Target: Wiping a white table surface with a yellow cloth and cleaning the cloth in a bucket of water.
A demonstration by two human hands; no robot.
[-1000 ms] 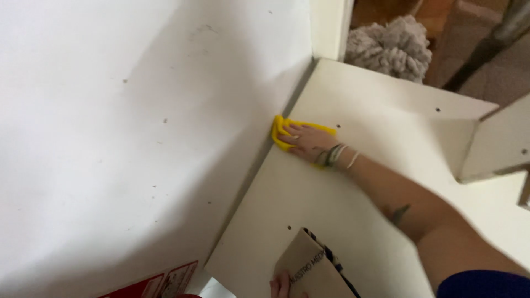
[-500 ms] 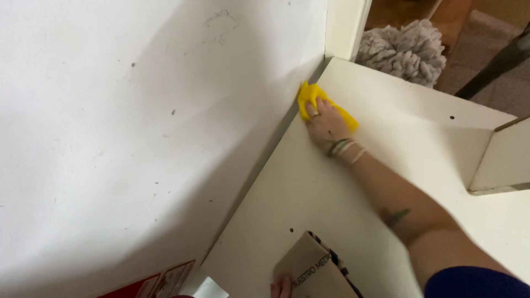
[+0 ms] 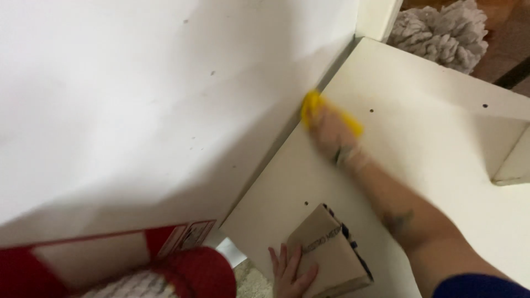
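My right hand (image 3: 331,129) presses a yellow cloth (image 3: 312,105) flat against a cream-white board (image 3: 430,127), close to the seam where the board meets a large white panel (image 3: 138,99). The hand is blurred with motion and wears bracelets at the wrist. My left hand (image 3: 288,270) rests at the bottom edge on a brown cardboard-covered book or packet (image 3: 328,256) that lies on the same board, fingers spread against its side.
A grey shaggy mop head (image 3: 441,33) lies beyond the board's far edge. A white bracket piece (image 3: 510,160) stands up at the right. A red and white object (image 3: 110,270) fills the lower left corner.
The yellow cloth and my right hand slid along the seam toward the far corner, then back a little. The view shifted, and the red and white object came into sight.
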